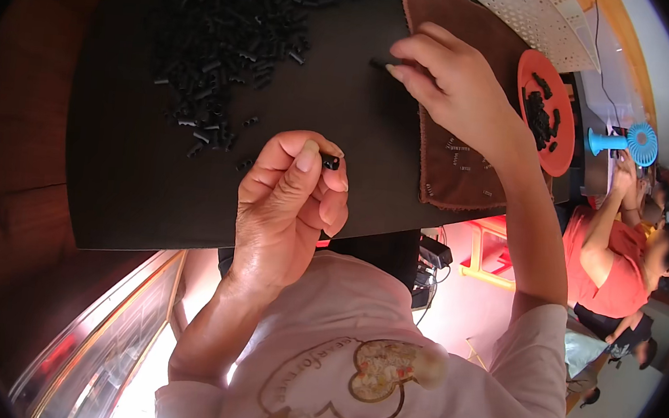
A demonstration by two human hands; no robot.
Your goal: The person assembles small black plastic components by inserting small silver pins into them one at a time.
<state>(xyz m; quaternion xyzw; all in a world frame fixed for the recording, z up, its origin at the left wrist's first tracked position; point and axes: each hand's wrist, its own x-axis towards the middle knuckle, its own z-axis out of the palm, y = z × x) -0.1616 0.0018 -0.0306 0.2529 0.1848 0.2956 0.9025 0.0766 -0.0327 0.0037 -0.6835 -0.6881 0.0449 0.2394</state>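
Left grip: raised over the near part of the dark counter, thumb and fingers brought together, clamped on a small black tubular piece. One end of the piece is exposed beyond the thumb tip.

Right grip: extended farther forward, over the edge of a brown cloth. A second dark piece is seen right at the thumb tip; whether it is pinched or merely lies next to it cannot be told.

A large heap of like black pieces is spread over the far left of the counter; a few strays are scattered toward the left grip. More black pieces are held in an orange-red dish, placed beside the cloth on the right. Beyond the cloth, a perforated white container is noted.
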